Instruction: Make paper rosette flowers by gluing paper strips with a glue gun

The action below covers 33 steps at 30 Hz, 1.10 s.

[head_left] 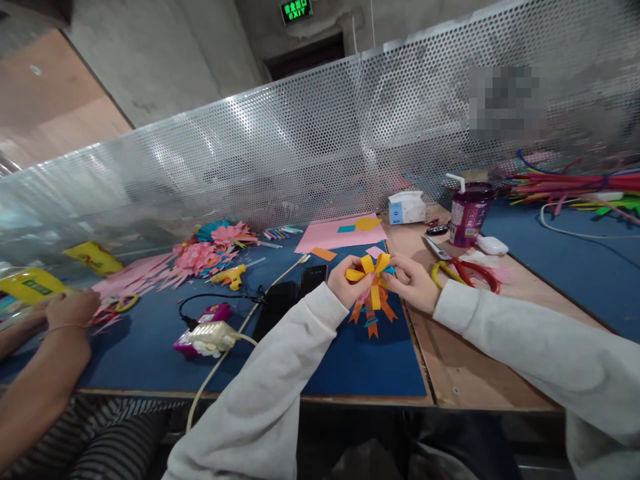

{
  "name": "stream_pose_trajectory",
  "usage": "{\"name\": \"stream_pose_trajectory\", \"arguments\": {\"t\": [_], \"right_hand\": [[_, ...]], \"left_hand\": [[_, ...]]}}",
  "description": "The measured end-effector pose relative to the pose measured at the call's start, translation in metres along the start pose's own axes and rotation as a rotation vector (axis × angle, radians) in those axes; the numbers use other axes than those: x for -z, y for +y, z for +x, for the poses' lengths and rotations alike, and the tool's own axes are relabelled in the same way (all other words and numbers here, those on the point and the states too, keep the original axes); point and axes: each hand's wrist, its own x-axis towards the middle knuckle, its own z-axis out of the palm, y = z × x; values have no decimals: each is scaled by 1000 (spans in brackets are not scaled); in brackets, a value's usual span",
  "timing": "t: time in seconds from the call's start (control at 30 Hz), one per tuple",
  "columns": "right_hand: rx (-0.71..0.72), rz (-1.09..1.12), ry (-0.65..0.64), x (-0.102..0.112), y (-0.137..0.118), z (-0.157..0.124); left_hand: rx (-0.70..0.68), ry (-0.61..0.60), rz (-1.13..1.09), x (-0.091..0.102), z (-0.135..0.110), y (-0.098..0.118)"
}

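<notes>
Paper flower (373, 277) of yellow loops sits between the worker's two hands, just above the blue mat (370, 373) on the counter (475, 373). Left hand (344, 281) is at the flower's left side, thumb and fingers pinching the yellow loops. Right hand (415, 283) grips it from the right, fingertips by a blue scrap (389, 270). Orange forked tails (371, 321) hang below the loops, between the hands. Containers: purple cup (466, 217), dark lid on, white straw (456, 180) poking out, stands beyond the right hand; contents hidden, I cannot tell what is in it. Soft tissue packet (407, 208) sits left of the cup; its inside is not visible from here. White rounded case (493, 245), shut, near the cup's base. Scissors (479, 268) with red and yellow grips lie close by the right wrist.
</notes>
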Motion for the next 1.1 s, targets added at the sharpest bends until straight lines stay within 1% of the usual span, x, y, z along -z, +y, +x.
{"name": "stream_pose_trajectory", "arguments": {"t": [0.27,0.57,0.73,0.9,1.1], "right_hand": [[-2,32,2,0,-1,0],[18,20,12,0,-1,0],[-10,-3,1,-1,0,0],[-13,15,-7,1,-3,1],[-68,9,-24,1,-3,1]], "left_hand": [[-16,23,-8,-1,-1,1],[50,12,-41,2,1,0],[61,11,-52,2,1,-1],[99,31,-70,2,1,0],[116,18,-44,3,1,-1]]}}
